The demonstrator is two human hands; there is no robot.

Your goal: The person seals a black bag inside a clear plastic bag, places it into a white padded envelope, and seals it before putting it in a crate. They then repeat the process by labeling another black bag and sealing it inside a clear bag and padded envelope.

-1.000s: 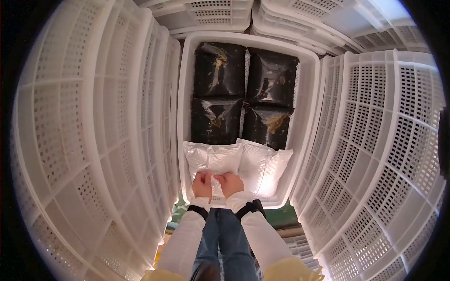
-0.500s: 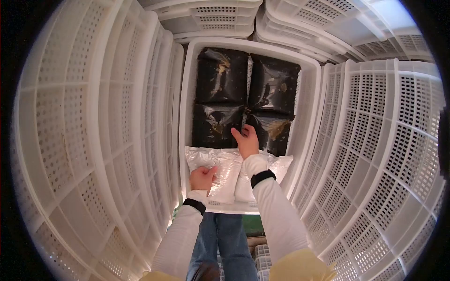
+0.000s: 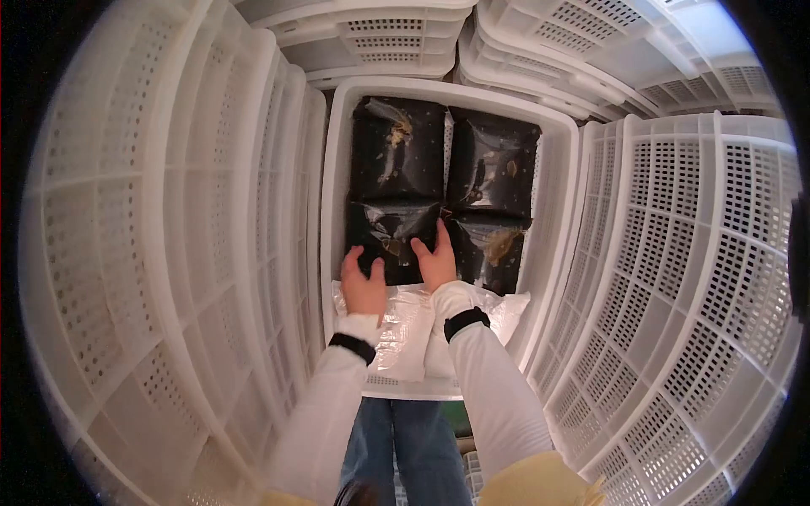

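My left hand (image 3: 364, 285) is open, thumb and fingers apart, over the near-left black plastic packet (image 3: 392, 226). My right hand (image 3: 436, 258) is also open, thumb and forefinger spread, at that packet's right edge by the seam with the near-right black packet (image 3: 489, 249). Two further packets, far-left (image 3: 396, 156) and far-right (image 3: 492, 164), lie flat beyond them; their dark wrapping is glossy with tan patches. Under my wrists, toward me, sit two silvery-white pouches, a left one (image 3: 403, 337) and a right one (image 3: 499, 310). Everything lies in a white plastic crate (image 3: 557, 160).
Stacked white perforated crates rise close on the left (image 3: 202, 185) and on the right (image 3: 666, 211). More crate stacks (image 3: 388, 38) stand behind the middle crate. My legs in blue jeans (image 3: 413, 438) are against its near side.
My left hand has moved forward off the left silvery pouch onto the near-left black packet, its fingers now spread. The right hand has shifted slightly left, its fingers opening wider.
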